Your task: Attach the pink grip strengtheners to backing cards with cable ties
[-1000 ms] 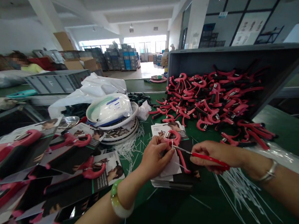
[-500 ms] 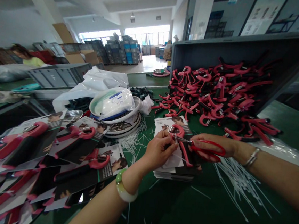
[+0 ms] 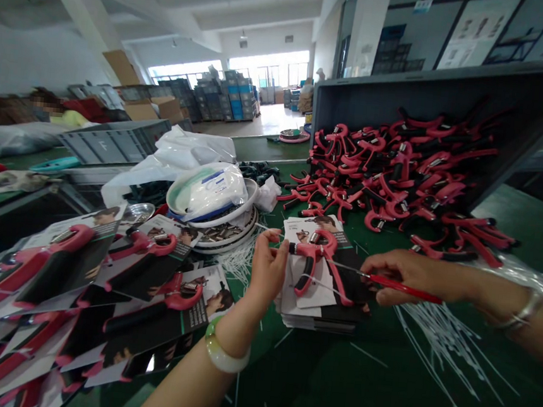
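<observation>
Red-handled scissors are in my right hand, blades pointing left over the stack of printed cards. On the top card lies a pink and black hand grip exerciser with a metal spring. A white cable tie runs across its handles. My left hand is at the left edge of the stack, beside the exerciser's black-tipped end. Its fingers pinch a thin white cable tie end.
A grey crate on its side spills many hand grips. Carded hand grips are piled at left. Loose cable ties lie at right. Bowls with bagged parts stand mid-left. A person is in the left background.
The scissors have moved right, away from the cable tie on the card. My left hand has drawn left off the exerciser with the white tie end.
</observation>
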Demonstrator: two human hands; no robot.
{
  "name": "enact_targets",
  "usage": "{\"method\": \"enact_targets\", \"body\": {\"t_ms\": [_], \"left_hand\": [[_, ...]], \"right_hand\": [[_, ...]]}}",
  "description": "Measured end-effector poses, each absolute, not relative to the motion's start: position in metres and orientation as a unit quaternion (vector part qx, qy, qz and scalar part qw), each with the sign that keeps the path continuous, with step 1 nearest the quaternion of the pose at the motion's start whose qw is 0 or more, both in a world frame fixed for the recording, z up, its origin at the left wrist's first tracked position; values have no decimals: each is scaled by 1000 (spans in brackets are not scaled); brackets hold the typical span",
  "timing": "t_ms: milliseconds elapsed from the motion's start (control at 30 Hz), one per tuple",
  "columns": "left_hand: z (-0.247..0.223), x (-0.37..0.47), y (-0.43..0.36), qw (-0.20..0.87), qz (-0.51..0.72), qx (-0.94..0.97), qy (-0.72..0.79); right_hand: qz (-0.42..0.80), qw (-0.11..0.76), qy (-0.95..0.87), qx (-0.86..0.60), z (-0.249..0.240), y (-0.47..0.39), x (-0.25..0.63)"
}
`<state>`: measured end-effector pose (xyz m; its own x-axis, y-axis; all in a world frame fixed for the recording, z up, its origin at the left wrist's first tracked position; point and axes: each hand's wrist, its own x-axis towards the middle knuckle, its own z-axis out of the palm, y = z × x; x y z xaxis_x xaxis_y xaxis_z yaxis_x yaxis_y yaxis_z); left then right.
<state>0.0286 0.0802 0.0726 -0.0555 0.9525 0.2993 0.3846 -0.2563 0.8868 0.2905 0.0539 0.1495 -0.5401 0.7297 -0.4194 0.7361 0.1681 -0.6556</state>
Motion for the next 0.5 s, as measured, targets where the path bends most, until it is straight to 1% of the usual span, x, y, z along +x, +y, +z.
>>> {"method": "enact_targets", "body": {"t_ms": [100,167,267,333,500], "left_hand": [[77,15,81,228,507,582,593],[84,11,74,207,473,641,568],[94,17,60,259,372,754,476],[96,23,53,288,333,771,460],[97,27,56,350,329,742,468]], "right_hand": [[-281,58,824,489,172,48,284],[-222,99,839,487,186,46,276],[-215,141,852,456,197,48,263],[-233,161,854,437,200,53,256],[-270,188,844,423,199,72,246]]}}
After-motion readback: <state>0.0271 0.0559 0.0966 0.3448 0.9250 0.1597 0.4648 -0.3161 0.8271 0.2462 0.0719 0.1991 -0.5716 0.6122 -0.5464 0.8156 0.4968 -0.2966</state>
